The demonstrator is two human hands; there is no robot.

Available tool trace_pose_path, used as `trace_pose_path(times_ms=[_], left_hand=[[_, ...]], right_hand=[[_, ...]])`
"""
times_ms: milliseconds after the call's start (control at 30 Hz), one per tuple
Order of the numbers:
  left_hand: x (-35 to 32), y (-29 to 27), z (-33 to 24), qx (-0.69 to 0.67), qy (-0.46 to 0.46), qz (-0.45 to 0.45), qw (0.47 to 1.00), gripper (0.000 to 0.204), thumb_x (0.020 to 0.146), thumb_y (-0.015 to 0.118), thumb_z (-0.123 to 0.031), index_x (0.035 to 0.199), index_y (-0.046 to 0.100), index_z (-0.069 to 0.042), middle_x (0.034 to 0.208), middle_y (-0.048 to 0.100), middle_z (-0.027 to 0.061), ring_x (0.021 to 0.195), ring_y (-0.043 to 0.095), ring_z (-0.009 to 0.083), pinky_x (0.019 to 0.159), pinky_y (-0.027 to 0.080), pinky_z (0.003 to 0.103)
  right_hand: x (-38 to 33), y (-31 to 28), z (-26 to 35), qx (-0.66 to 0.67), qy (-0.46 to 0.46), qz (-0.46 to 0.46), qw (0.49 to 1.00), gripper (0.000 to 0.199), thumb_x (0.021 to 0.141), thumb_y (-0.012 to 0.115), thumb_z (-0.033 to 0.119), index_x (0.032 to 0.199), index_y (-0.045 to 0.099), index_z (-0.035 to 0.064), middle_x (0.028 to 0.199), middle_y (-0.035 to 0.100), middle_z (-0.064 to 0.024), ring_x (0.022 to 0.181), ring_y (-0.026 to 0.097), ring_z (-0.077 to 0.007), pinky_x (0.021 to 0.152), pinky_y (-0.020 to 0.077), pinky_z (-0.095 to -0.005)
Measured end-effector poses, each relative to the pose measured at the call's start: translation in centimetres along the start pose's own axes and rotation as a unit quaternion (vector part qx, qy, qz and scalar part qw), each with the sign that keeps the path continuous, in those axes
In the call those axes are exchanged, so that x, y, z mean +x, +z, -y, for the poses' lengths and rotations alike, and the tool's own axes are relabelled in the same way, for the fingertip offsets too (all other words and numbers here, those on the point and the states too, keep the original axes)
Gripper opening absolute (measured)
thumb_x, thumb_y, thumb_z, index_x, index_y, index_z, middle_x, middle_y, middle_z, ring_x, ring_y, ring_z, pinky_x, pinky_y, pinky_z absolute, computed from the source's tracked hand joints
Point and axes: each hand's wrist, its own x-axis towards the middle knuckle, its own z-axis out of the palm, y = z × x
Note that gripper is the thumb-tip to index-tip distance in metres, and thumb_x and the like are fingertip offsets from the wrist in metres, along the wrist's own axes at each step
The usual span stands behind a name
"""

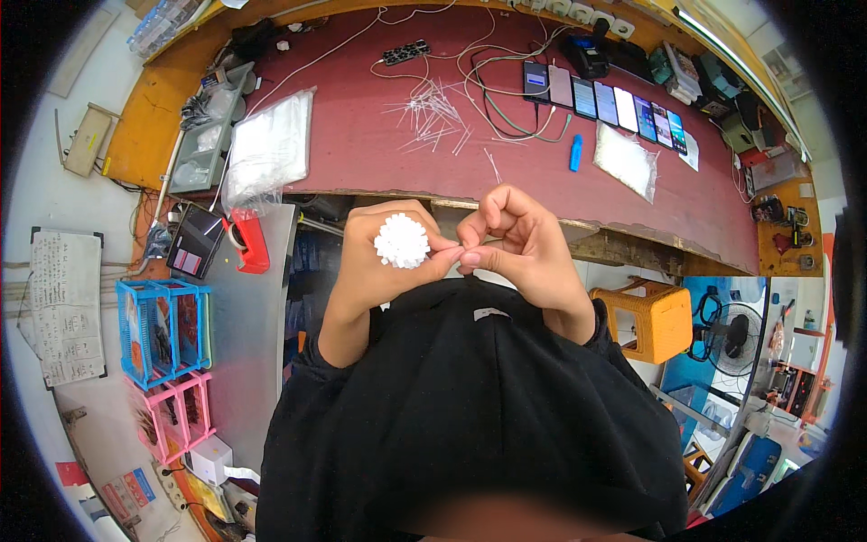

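In my left hand [384, 262] is a tight bundle of thin white sticks that look like cable ties [402, 240], with their small blocky ends facing up. My right hand [515, 248] is close beside it. Its thumb and index finger are pinched together and touch the left thumb and fingertip. Whatever lies in that pinch is too small to make out. More loose white cable ties [433, 116] are scattered across the red tabletop [357, 149] beyond my hands.
Clear plastic packs lie at left [271, 144] and right [625, 163]. A row of phones [617, 107], a blue marker-like stick [575, 153] and trailing cables fill the right side. A red tape dispenser [249, 242] stands left. An orange stool [646, 318] is at my right.
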Motion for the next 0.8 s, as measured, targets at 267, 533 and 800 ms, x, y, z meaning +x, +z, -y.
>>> trace_pose_path(times_ms=[267,533,800], left_hand=[[-1.2,1.6,1.5,-0.277,-0.116,-0.018,0.954,0.007,0.069,0.073,0.001,0.071,0.066,0.0,0.065,0.057,0.0039,0.06,0.051,0.0082,0.053,0.038,0.022],[-1.3,2.2,1.0,-0.317,-0.121,-0.04,0.94,0.009,0.071,0.072,0.0,0.071,0.064,-0.001,0.067,0.057,0.0046,0.061,0.051,0.0089,0.053,0.038,0.022],[-0.9,2.2,0.7,-0.305,-0.099,-0.042,0.946,0.01,0.072,0.073,-0.003,0.074,0.063,-0.001,0.069,0.059,0.0054,0.062,0.052,0.0091,0.053,0.039,0.022]], right_hand=[[0.3,-0.4,-0.5,0.17,0.009,0.039,0.985,0.028,0.078,0.062,-0.005,0.086,0.039,0.0085,0.083,0.055,-0.0091,0.079,0.06,-0.0139,0.069,0.0578,-0.0315],[0.1,-0.8,-0.9,0.263,0.036,0.059,0.962,0.026,0.078,0.061,-0.007,0.093,0.044,0.0058,0.084,0.061,-0.0118,0.079,0.064,-0.0189,0.07,0.0577,-0.0328],[0.1,-0.1,-0.4,0.234,0.004,0.02,0.972,0.03,0.078,0.063,-0.006,0.098,0.043,0.0053,0.083,0.061,-0.0124,0.077,0.064,-0.0197,0.071,0.0568,-0.0322]])
